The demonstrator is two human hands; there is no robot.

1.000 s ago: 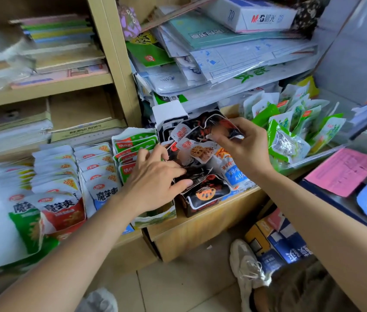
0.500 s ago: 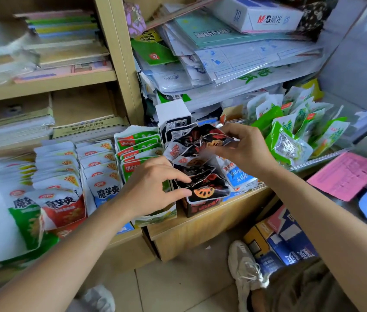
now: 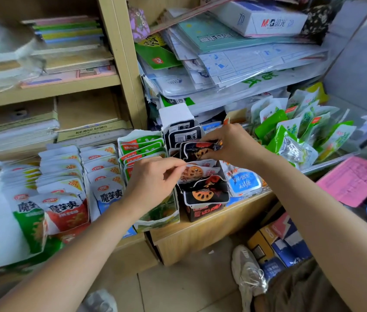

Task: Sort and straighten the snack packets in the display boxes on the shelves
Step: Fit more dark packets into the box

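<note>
Lifted since earlier, the left hand pinches a white packet at frame centre, the right hand grips a black packet just above it; tugging could spill the crammed display box.

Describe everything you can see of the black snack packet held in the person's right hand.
The black packet is a glossy, foil-like pouch with a pale edge, printed with an orange lotus-root slice and some red. It looks crumpled and lies roughly level above the black display box. The right hand pinches one end of it. Just below, the left hand pinches a white packet.
</note>
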